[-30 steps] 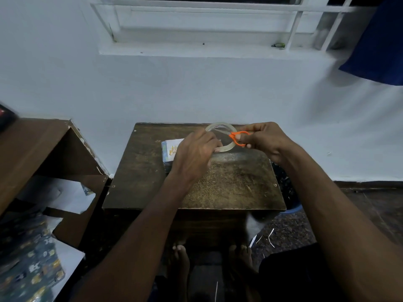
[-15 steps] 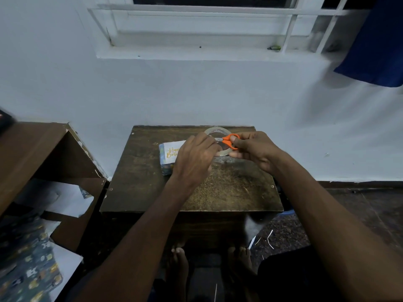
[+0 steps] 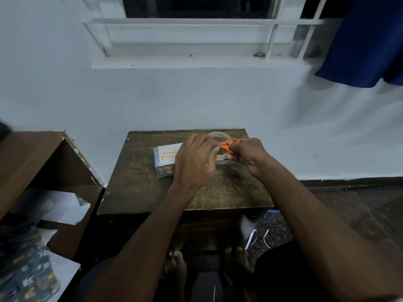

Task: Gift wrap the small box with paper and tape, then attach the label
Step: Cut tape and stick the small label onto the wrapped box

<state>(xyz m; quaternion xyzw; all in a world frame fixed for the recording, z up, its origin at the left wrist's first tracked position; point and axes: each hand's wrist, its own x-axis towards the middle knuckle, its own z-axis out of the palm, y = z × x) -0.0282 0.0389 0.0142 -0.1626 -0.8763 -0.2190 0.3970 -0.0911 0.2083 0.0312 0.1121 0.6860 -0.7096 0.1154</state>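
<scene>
A small box wrapped in blue patterned paper (image 3: pixel 164 170) lies on the dark wooden table (image 3: pixel 141 192), partly behind my left wrist. A white label (image 3: pixel 169 154) with gold "Happy Birthday" writing rests on top of it. A clear tape roll (image 3: pixel 219 136) stands at the table's far edge. My left hand (image 3: pixel 196 160) has its fingers curled at the roll, and what they pinch is hidden. My right hand (image 3: pixel 246 155) grips small orange-handled scissors (image 3: pixel 227 144) right beside the left fingertips.
A brown wooden shelf unit (image 3: pixel 50 171) stands to the left with white paper inside. Patterned wrapping paper (image 3: pixel 24 271) lies at the lower left. My bare feet (image 3: pixel 209 258) are under the table. Paper scraps (image 3: pixel 259 236) lie on the floor to the right.
Both hands have drawn slightly nearer together over the tape roll, and the scissors have closed in on the left fingertips. The head camera has tilted up a little.
</scene>
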